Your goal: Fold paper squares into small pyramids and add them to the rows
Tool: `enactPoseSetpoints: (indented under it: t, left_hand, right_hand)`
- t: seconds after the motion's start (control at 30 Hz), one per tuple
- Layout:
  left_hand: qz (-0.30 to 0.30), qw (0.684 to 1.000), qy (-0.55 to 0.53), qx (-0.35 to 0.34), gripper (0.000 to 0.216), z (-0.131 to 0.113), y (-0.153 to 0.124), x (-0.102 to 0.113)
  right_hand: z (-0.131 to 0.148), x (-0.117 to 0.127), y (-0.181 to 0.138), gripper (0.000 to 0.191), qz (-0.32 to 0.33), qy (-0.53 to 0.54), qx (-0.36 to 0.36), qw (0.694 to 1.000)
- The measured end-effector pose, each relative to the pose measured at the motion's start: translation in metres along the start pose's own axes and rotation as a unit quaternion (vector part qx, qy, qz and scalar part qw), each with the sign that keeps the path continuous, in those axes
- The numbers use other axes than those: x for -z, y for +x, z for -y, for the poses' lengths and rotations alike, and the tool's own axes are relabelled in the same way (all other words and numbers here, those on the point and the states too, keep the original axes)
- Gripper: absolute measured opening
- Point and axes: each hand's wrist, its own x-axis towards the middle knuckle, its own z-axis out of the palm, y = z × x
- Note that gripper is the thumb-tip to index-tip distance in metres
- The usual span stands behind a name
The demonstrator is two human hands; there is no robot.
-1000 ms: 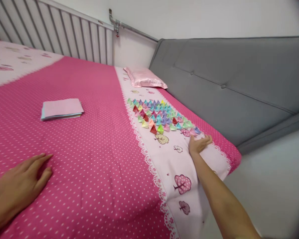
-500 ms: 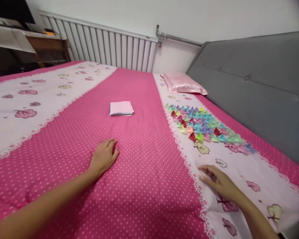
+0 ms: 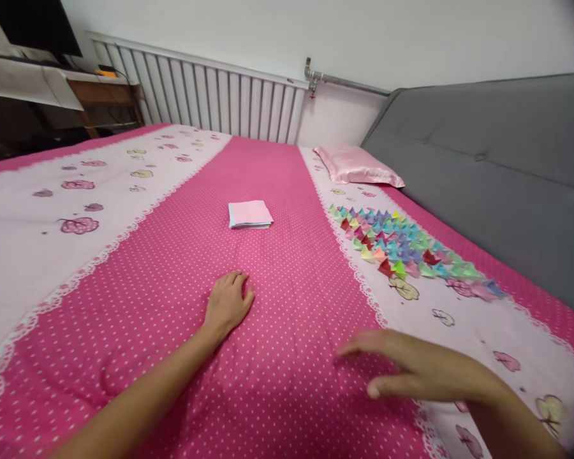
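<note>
Left hand [image 3: 227, 305] rests flat, fingers together, on the pink bedspread [image 3: 172, 280]; right hand [image 3: 418, 368], blurred, hovers spread and empty. Paper stack [image 3: 249, 214] lies at twelve o'clock, folded paper shapes [image 3: 402, 245] at two.

Between the left hand [image 3: 227, 305] and the right hand [image 3: 411, 366] the bedspread [image 3: 287, 357] lies bare. Ahead of the left hand, open cloth runs up to a paper stack [image 3: 249, 214]. Ahead and right of the right hand, folded paper shapes [image 3: 402, 245] crowd the pale strip, with a pillow [image 3: 356, 166] beyond them.
</note>
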Motion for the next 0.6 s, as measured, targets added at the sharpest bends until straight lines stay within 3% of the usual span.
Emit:
enactPoseSetpoints:
  t: [0.13, 0.27, 0.33, 0.43, 0.5, 0.6]
  left_hand:
    - [-0.045, 0.994, -0.080, 0.053, 0.026, -0.001, 0.034, 0.004]
    - [-0.112, 0.981, -0.087, 0.129, 0.031, -0.002, 0.100, 0.000]
    - [-0.139, 0.971, -0.086, 0.173, 0.033, -0.001, 0.133, -0.007]
    - [-0.161, 0.963, -0.083, 0.198, 0.035, 0.007, 0.170, -0.024]
    - [-0.160, 0.967, -0.082, 0.182, 0.036, 0.017, 0.186, -0.036]
    - [-0.139, 0.977, -0.078, 0.139, 0.033, 0.039, 0.199, -0.049]
  right_hand:
    - [0.018, 0.040, 0.068, 0.040, -0.058, -0.037, 0.078, 0.995]
    - [0.011, 0.062, 0.145, 0.029, -0.227, 0.005, 0.103, 0.969]
    - [-0.008, 0.061, 0.179, 0.025, -0.344, 0.051, 0.092, 0.933]
    - [-0.052, 0.047, 0.218, 0.023, -0.458, 0.116, 0.060, 0.879]
    - [-0.079, 0.034, 0.233, 0.023, -0.487, 0.142, 0.019, 0.862]
    - [-0.101, 0.023, 0.243, 0.026, -0.477, 0.150, 0.004, 0.866]
